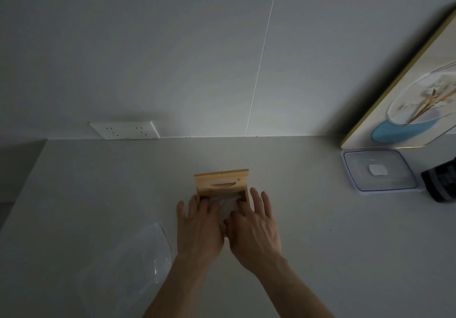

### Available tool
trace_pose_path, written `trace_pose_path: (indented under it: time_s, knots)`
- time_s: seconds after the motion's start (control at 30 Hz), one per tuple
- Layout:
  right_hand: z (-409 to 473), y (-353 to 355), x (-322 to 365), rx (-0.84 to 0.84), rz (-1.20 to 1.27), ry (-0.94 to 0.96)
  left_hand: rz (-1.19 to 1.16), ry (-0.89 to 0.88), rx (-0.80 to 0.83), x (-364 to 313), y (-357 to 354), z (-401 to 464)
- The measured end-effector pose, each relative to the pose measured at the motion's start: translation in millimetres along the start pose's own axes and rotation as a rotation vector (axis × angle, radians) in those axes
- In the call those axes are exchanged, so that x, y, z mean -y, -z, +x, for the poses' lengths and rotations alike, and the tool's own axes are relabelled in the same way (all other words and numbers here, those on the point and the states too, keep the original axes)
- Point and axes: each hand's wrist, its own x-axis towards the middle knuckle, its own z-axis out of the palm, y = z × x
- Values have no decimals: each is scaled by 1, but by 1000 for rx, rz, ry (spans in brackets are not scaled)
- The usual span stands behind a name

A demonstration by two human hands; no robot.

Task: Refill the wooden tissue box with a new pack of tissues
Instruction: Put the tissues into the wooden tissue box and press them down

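Pressing down side by side, the left hand (200, 229) and right hand (255, 229) lie flat with fingers spread on the white tissues (228, 205) inside the wooden tissue box (222, 182); neither grip closes around anything. The box sits mid-desk (320, 256), its slotted lid standing upright at the far side. Nearer than the box, to its left, lies clear plastic wrapping (138, 263). Far right of the box rests a clear lidded container (380, 171), beside a dark object (441, 182). Beyond, a wall socket (124, 130) and a leaning picture (407, 100).
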Motion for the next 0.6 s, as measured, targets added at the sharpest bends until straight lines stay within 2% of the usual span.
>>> trace_pose_path:
  time_s: [0.2,0.4,0.6]
  knots:
    - [-3,-7,-2,-36,57,-20,35,-29,26,1,9,8]
    - [-5,-12,-5,-167,141,-7,-7,-52,-34,6,11,1]
    - [-1,-13,-9,-109,79,22,3,-29,-44,4,10,-1]
